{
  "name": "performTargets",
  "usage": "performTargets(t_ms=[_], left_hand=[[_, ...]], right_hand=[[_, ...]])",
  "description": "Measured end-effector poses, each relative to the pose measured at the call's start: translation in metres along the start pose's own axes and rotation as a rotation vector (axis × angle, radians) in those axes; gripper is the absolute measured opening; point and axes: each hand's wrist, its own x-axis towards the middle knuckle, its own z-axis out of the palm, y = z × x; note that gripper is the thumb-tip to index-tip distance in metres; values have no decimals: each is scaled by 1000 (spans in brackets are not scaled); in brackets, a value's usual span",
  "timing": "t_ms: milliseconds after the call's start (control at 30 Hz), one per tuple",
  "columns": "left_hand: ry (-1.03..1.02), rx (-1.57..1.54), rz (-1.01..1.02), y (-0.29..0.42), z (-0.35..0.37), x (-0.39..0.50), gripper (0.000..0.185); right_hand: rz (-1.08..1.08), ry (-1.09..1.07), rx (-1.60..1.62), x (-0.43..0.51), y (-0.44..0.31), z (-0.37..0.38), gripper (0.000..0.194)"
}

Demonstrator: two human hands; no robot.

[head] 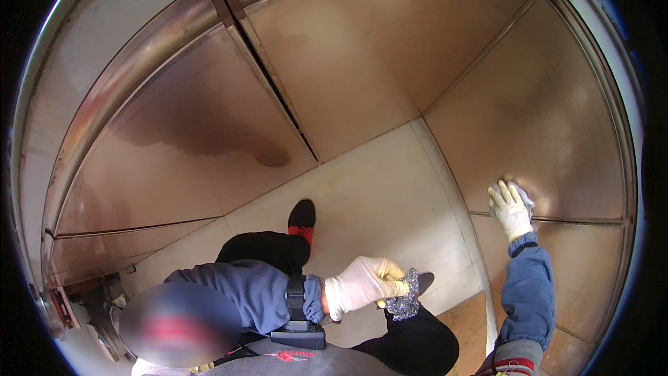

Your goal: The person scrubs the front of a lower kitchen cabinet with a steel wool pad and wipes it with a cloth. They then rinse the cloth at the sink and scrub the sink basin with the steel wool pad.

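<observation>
My left hand [368, 284], in a white and yellowish work glove, grips a wad of steel wool [406, 297] in front of my body, above my legs. My right hand [511, 211] wears a similar glove and presses a greyish-white cloth [525, 196] against a brownish metal panel [522, 115] on the right. Part of the cloth is hidden under the fingers. The right hand is just above a horizontal seam [579, 220] in that panel.
More brownish metal panels [334, 52] stand ahead, with a dark vertical gap [274, 81] between two. A dark smear [209, 125] marks the left panel [156, 183]. Pale floor tiles [355, 188] lie below, where my red and black shoe [301, 222] rests. Cluttered objects [102, 308] sit lower left.
</observation>
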Motion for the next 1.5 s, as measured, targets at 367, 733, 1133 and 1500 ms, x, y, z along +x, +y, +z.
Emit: performTargets(t_ms=[367,733,1133,1500], left_hand=[[74,162,-93,-14,2,9,19],[-329,1642,-5,-59,-20,16,20],[-594,1726,63,-70,-30,-10,17],[-677,1797,-19,-87,-41,-17,15]], right_hand=[[492,958,1013,138,-32,-148,41],[404,1454,888,283,-143,-253,66],[208,1300,774,286,-233,-172,49],[1417,300,2332,311,-284,-61,70]])
